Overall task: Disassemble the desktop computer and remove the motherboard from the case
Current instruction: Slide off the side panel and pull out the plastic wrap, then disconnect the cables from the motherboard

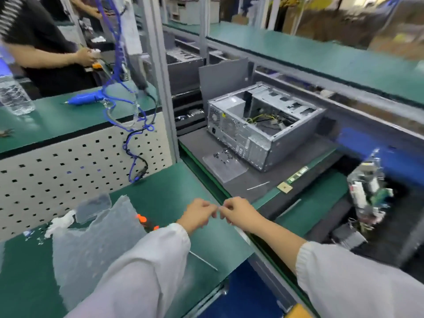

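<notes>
The grey desktop case (263, 125) lies open on a dark mat (252, 180) past the bench, with yellow and black cables showing inside. My left hand (198, 214) and my right hand (238, 212) meet fingertip to fingertip above the green bench edge, well short of the case. Both have curled fingers. Blur hides whether anything tiny sits between them. A clear tray of screws (223, 161) lies in front of the case. On the green strip nearby are a memory stick (297, 174) and a small square chip (284, 187).
A blurred pile of removed parts (367, 193) sits low on the right. A blue electric screwdriver (87, 98), its hanging cable and a water bottle (13, 95) are on the left bench, where another person (46, 42) works. A plastic bag (91, 237) and orange-handled tool (144, 222) lie by my left arm.
</notes>
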Demonstrator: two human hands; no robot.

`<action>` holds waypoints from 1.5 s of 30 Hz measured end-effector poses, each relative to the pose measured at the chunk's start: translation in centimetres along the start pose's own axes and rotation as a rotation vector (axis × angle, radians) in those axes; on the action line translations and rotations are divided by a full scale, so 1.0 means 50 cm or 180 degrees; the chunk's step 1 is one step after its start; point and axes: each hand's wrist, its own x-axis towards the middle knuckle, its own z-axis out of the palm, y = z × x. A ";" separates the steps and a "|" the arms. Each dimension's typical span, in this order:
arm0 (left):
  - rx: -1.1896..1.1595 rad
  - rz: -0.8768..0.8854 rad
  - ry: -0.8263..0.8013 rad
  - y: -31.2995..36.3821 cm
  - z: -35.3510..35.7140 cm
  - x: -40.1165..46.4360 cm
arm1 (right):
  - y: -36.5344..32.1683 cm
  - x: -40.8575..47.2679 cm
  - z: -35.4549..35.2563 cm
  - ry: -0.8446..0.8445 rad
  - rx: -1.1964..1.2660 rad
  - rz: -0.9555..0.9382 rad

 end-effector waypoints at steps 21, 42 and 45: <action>0.0240 0.1269 -0.2568 0.632 1.008 -0.389 | 0.697 -0.826 -0.600 0.1821 -0.0030 0.1560; 0.0487 0.2044 -0.2756 0.568 1.149 -0.346 | 0.921 -1.011 -0.285 -0.0042 -0.1442 0.1851; 0.0746 0.2011 -0.2926 0.572 1.120 -0.333 | 0.905 -1.008 -0.295 -0.0022 -0.1412 0.1911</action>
